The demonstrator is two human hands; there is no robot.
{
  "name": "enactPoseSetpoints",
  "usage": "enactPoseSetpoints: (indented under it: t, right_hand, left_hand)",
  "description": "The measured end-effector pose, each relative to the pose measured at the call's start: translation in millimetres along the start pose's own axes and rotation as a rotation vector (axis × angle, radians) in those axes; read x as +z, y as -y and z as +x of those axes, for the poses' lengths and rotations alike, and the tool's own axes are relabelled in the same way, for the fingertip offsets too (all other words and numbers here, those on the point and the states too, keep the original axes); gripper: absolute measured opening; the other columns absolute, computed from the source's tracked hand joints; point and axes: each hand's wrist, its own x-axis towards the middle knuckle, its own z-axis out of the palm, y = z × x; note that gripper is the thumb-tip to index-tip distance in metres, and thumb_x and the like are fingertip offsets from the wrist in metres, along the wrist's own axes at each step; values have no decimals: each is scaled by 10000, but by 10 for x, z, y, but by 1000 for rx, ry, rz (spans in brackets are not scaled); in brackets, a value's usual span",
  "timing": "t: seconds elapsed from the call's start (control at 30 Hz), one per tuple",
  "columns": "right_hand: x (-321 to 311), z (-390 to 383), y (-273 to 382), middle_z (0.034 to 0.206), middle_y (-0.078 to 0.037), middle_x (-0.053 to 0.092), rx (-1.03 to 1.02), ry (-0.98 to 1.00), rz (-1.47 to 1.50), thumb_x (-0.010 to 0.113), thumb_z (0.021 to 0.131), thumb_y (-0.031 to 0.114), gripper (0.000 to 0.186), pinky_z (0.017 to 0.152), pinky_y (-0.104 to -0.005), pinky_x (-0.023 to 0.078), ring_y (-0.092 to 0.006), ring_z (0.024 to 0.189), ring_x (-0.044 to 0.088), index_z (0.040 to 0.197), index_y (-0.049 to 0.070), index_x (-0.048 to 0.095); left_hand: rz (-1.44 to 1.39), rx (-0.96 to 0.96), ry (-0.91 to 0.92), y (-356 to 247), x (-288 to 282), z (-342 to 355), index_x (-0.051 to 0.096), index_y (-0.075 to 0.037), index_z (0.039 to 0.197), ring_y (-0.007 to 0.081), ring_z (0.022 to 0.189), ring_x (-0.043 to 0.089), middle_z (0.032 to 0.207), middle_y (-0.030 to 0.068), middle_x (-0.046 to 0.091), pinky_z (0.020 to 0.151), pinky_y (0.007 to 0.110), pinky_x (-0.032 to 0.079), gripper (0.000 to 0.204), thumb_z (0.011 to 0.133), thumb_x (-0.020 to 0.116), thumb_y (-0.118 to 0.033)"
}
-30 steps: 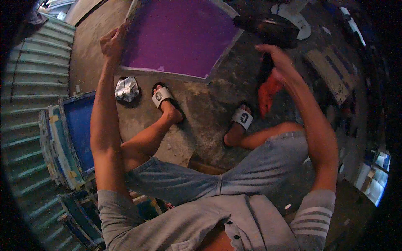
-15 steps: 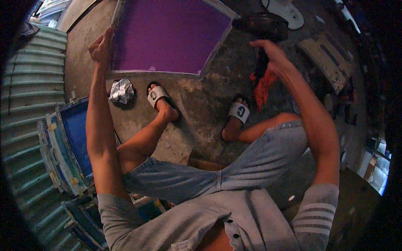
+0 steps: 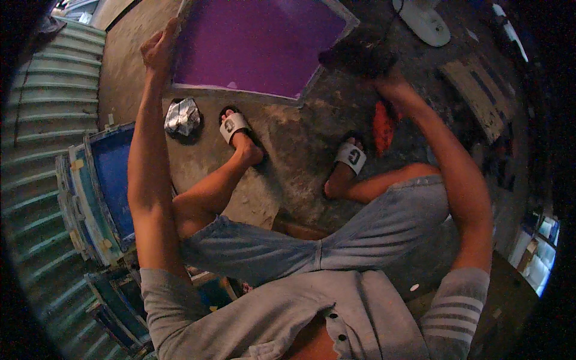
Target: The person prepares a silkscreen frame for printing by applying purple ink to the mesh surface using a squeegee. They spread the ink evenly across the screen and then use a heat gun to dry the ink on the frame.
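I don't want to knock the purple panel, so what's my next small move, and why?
Perhaps raise the dark object in your right hand slightly: its left end overlaps the right edge of the purple panel in view, contact unclear, while your left hand is curled at the opposite edge.

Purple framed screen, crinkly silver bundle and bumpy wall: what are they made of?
The purple framed screen looks like coated mesh or fabric: one thin, flat sheet with a smooth, faint sheen. The crinkly silver bundle seems to be foil, or shiny plastic: its creases glint. The ridged wall is probably dull, pale green sheet metal, judging by its even corrugations, though plastic is possible.
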Motion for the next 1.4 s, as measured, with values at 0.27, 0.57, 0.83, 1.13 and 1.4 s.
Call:
enactPoseSetpoints:
  t: [0.27,0.57,0.83,1.13,1.4]
  right_hand:
    - [-446,259,-836,1246,-196,597,-27,194,-356,666,775,9,551,974,-408,463,-347,1108,589,1303,-4,507]
    - [-213,179,-518,1214,-229,582,-410,279,-1151,771,569,-14,691,997,-446,446,-425,1141,545,1221,9,546]
    - [-337,216,-587,1245,-109,605,-291,219,-410,738,716,11,596,1002,-393,450,-246,1134,577,1276,47,537]
    - [-107,168,-81,1202,-79,645,-361,41,-328,785,741,51,505,973,-396,489,-235,1058,635,1213,63,605]
    - [-218,232,-122,1266,-90,615,-497,-16,-473,724,817,56,504,1034,-356,427,-211,1176,572,1291,78,554]
  left_hand:
    - [98,193,-22,-4,182,-24,760,-52,856,82,641,512,686,-25,613,589,264,411,421,868,692,-467]
    - [165,245,-119,430,181,277,738,-77,944,113,664,549,759,7,643,626,281,433,357,915,631,-417]
    - [402,460,-130,496,245,389,717,-101,1021,163,737,620,845,57,688,703,313,476,353,940,572,-413]
    - [435,460,-238,619,91,397,745,-80,960,178,761,651,823,71,713,721,319,487,380,922,591,-426]
    - [421,389,-212,684,57,444,723,-72,1027,231,795,676,931,137,717,762,335,484,335,945,531,-335]
